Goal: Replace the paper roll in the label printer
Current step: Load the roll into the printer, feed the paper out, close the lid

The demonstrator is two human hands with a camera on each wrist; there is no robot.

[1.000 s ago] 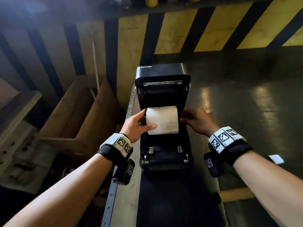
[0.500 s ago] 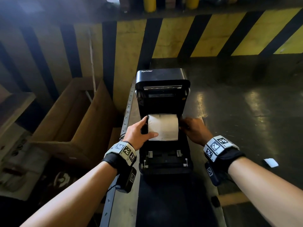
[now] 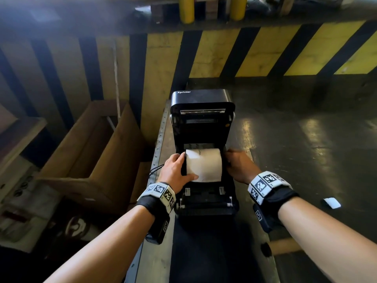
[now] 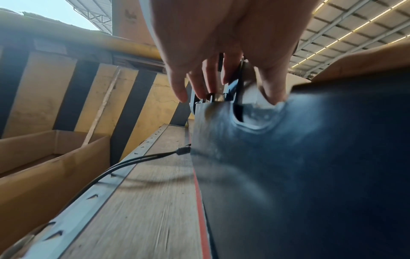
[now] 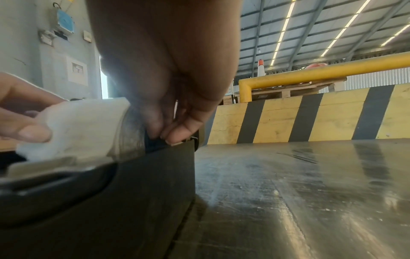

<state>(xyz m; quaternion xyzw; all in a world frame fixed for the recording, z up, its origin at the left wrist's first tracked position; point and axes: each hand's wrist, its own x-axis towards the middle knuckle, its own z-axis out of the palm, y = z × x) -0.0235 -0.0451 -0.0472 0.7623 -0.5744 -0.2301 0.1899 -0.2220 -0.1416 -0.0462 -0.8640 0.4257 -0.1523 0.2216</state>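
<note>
A black label printer (image 3: 204, 152) is seen in the middle of the head view, standing on a long narrow table (image 3: 157, 260) with a dark mat on it. The lid of the printer (image 3: 201, 103) is lifted up and stands open at the far end. A white paper roll (image 3: 204, 165) is seen lying in the open bay of the printer, just above the middle of the frame.

The roll is held at both ends. The left hand (image 3: 176, 170) is placed at the left end of the roll, with the thumb laid across the front of the paper and the fingers curled down beside the printer's left wall. In the left wrist view, the left fingers (image 4: 199, 82) are seen reaching down to the printer's edge, and a bit of white paper shows by the thumb. The right hand (image 3: 239, 166) is placed at the right end of the roll. In the right wrist view, the right fingertips (image 5: 175, 135) are seen pinched together at the roll's right end, on the top edge of the printer's wall.

A big brown cardboard box (image 3: 89, 152) is seen at the left of the head view, open at the top. A wall with yellow and black stripes (image 3: 265, 50) is seen across the top. A small white slip (image 3: 332, 202) is seen lying on the dark floor at the right. A thin black cable (image 4: 137, 160) is seen in the left wrist view, plugged into the printer's side.
</note>
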